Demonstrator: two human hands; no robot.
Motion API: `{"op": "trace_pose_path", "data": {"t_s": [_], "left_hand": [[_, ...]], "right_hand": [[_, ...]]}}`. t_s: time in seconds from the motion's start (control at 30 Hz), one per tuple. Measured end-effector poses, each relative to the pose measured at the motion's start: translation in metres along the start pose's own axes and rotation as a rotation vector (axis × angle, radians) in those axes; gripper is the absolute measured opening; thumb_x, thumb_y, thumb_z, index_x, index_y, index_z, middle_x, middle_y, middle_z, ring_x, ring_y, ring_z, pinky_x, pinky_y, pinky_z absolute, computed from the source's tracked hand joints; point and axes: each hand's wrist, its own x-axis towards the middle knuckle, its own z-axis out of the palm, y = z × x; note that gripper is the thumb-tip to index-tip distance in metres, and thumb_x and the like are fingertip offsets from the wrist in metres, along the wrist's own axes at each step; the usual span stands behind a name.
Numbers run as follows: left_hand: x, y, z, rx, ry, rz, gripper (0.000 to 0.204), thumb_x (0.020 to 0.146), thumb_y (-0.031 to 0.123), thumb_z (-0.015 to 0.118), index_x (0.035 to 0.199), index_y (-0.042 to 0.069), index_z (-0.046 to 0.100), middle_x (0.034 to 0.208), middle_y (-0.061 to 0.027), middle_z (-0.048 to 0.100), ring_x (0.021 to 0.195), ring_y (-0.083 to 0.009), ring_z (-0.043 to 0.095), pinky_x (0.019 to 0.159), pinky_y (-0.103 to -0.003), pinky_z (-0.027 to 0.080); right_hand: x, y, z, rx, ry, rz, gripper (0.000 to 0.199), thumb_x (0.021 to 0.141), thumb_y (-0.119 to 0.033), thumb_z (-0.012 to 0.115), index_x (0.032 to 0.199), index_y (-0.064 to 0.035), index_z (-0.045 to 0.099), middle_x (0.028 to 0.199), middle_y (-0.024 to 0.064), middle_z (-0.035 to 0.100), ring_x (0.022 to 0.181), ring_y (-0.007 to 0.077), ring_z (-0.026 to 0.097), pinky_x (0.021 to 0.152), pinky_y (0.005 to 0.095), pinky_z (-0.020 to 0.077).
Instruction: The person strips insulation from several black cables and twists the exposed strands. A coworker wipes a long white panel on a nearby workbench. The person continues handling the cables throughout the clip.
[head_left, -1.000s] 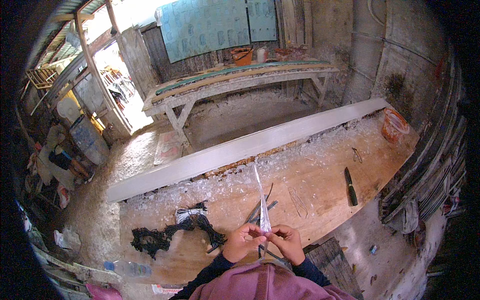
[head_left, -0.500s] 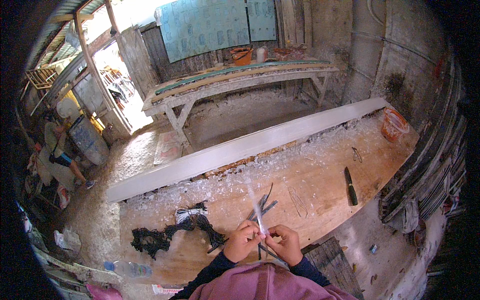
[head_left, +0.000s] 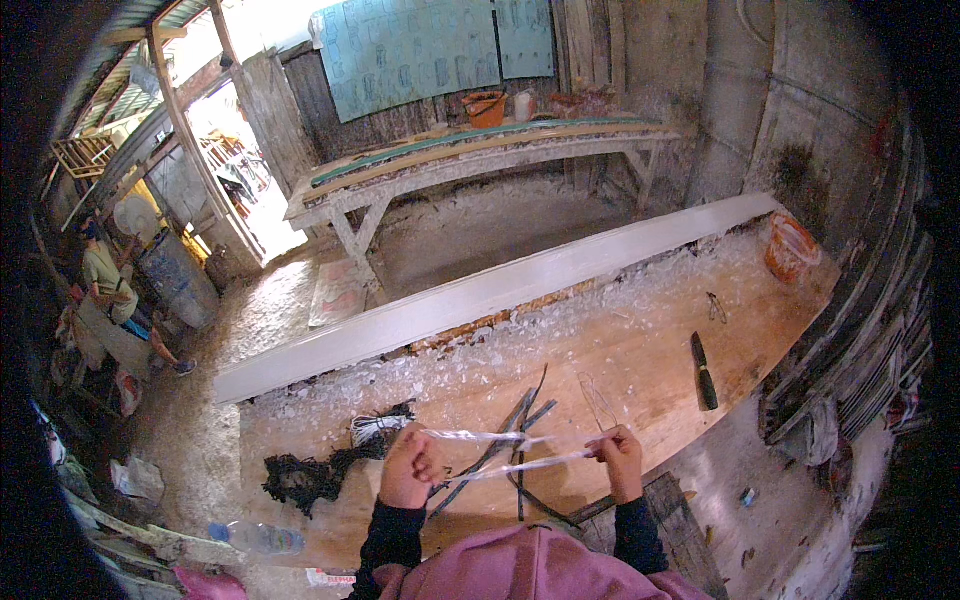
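Hands are now parted, not together: left hand (head_left: 408,468), grip curled around thin shiny white strand (head_left: 540,463), left of dark flat crossed strips (head_left: 519,412) on brown wooden table (head_left: 655,375); right hand (head_left: 618,462) pinches strand, right of strips. Strand, now in two lengths, spans over strips; seemingly being spread.

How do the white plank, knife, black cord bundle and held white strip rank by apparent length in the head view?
1. White plank
2. Black cord bundle, white strip: too close; left hand hides part of the bundle
3. Knife
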Motion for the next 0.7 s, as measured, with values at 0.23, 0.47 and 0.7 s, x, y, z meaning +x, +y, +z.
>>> {"op": "trace_pose_path", "data": {"t_s": [0.23,0.47,0.7], "left_hand": [[-0.006,0.032,-0.031,0.201,0.100,0.237,0.017,0.087,0.025,0.049,0.077,0.013,0.042,0.053,0.0037,0.032,0.039,-0.0047,0.029,0.034,-0.019,0.022],[-0.010,0.047,-0.035,0.222,0.162,0.423,0.023,0.087,0.028,0.049,0.073,0.013,0.038,0.053,0.0031,0.033,0.039,-0.0048,0.030,0.033,-0.019,0.022],[-0.013,0.059,-0.038,0.162,0.190,0.460,0.021,0.089,0.028,0.046,0.075,0.013,0.039,0.054,0.0030,0.034,0.039,-0.0047,0.030,0.033,-0.018,0.023]], "right_hand": [[0.008,-0.013,-0.043,0.169,0.243,0.043,0.004,0.080,-0.007,0.050,0.079,-0.0065,0.046,0.065,0.0096,0.058,0.051,0.0152,0.056,0.048,0.0243,0.0447],[0.016,-0.016,-0.061,0.080,0.305,-0.086,0.007,0.081,-0.009,0.053,0.080,-0.0068,0.047,0.061,0.0052,0.052,0.050,0.0118,0.051,0.047,0.0242,0.0463],[0.026,-0.021,-0.134,0.134,0.749,-0.167,0.010,0.083,-0.020,0.049,0.080,-0.0103,0.049,0.065,0.0029,0.053,0.048,0.0120,0.051,0.041,0.0219,0.0381]]}}
